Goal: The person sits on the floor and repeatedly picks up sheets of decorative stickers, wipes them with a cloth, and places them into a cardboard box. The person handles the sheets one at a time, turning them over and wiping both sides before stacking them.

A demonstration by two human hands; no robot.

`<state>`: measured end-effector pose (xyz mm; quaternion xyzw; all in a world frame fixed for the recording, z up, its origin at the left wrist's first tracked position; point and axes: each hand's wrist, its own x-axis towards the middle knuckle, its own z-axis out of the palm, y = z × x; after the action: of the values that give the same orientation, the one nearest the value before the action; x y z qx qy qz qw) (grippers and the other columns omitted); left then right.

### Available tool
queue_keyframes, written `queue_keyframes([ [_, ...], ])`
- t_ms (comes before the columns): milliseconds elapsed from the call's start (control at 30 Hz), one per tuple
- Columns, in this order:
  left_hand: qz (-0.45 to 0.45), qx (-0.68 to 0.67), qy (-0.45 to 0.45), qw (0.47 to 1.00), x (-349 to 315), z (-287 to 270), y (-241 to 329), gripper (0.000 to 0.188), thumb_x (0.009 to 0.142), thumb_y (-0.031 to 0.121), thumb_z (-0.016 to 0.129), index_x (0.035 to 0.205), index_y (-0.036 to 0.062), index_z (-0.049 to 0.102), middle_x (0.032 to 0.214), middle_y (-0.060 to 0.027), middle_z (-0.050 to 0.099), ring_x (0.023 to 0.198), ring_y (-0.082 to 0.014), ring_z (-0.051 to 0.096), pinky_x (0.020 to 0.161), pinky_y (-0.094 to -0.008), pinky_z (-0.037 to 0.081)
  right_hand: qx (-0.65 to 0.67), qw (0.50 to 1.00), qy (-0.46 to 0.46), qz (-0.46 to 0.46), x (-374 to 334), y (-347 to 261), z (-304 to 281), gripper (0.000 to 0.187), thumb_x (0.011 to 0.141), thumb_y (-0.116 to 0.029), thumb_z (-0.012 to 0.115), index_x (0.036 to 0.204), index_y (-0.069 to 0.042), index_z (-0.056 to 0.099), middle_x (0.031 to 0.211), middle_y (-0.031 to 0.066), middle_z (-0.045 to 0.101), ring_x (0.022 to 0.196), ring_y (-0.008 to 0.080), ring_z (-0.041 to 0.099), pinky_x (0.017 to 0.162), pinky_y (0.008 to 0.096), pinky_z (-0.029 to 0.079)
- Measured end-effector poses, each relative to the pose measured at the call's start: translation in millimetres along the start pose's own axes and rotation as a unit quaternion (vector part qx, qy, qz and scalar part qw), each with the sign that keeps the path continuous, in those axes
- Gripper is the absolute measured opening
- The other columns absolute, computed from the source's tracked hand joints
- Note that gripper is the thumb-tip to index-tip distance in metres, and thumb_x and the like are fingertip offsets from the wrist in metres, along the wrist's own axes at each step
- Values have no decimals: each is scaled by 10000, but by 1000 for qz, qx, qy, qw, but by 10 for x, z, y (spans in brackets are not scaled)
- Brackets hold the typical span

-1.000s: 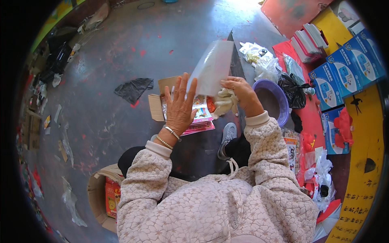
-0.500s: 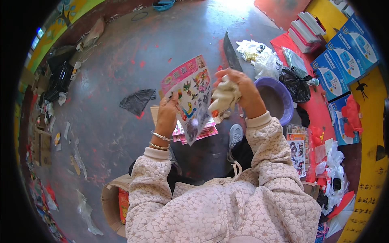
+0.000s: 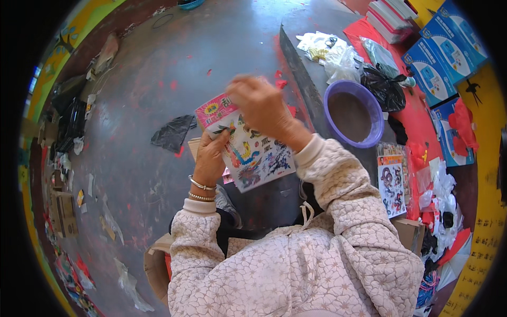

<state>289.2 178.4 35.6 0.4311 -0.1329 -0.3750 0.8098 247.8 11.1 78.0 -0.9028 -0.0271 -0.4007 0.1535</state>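
My left hand (image 3: 209, 156) grips the left edge of a sticker sheet (image 3: 264, 164), its thumb lying on the front. The sheet has a pink header and colourful animal and flower pictures on white, and it tilts in front of me. Over its upper part is my right hand (image 3: 259, 103), bent inward and smeared by motion. Its fingertips and anything under them are hidden. Below the sheet, a small bit of a pink-edged stack (image 3: 227, 176) shows.
A purple basin (image 3: 378, 124) stands to the right, near a black plastic bag (image 3: 384, 87) and white bags (image 3: 330, 53). Blue boxes (image 3: 430, 79) line the right wall. Another picture sheet (image 3: 391, 186) lies beside my right sleeve. A cardboard box (image 3: 156, 267) sits at lower left.
My right hand has moved left and up across the sheet; the cream cloth it held no longer shows. The sheet has turned to face me more and now covers most of the stack.
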Motion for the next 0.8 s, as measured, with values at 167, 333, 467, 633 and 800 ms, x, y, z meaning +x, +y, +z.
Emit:
queue_keyframes([
  [167, -26, -117, 27, 992, 53, -66, 108, 211, 869, 28, 440, 1076, -5, 457, 1057, -123, 557, 941, -228, 572, 814, -365, 487, 34, 936, -22, 351, -478, 1247, -364, 181, 772, -134, 532, 907, -21, 573, 816, 120, 596, 735, 241, 605, 642, 330, 497],
  [333, -57, -156, 9, 986, 58, -261, 101, 260, 879, 42, 416, 1126, -36, 426, 1121, -163, 526, 1000, -251, 548, 871, -386, 457, 429, 702, 155, 546, -256, 1029, -638, 180, 818, -140, 511, 927, -9, 570, 799, 79, 580, 730, 188, 596, 602, 323, 504],
  [467, -60, -131, 21, 989, 74, -141, 83, 259, 908, 112, 384, 1133, -6, 436, 1118, -144, 528, 1015, -242, 538, 874, -383, 448, 318, 851, 153, 389, -156, 701, -548, 202, 847, -129, 470, 1012, -43, 548, 881, 104, 601, 776, 194, 611, 674, 301, 510],
  [633, -106, -295, -105, 944, 73, -50, -20, 341, 938, 242, 322, 1168, 16, 431, 1140, -139, 517, 1062, -229, 507, 918, -385, 405, 283, 958, -4, 36, -83, -376, 94, 145, 771, -38, 534, 913, -43, 564, 1002, 86, 572, 974, 233, 538, 834, 346, 421],
  [800, -35, -296, -170, 939, 155, -345, -30, 392, 936, 286, 307, 1177, -1, 423, 1156, -158, 509, 1066, -276, 498, 933, -407, 385, 314, 942, -101, 56, -307, -693, 243, 116, 749, -35, 544, 862, -47, 564, 957, 81, 563, 964, 283, 503, 866, 358, 362],
])
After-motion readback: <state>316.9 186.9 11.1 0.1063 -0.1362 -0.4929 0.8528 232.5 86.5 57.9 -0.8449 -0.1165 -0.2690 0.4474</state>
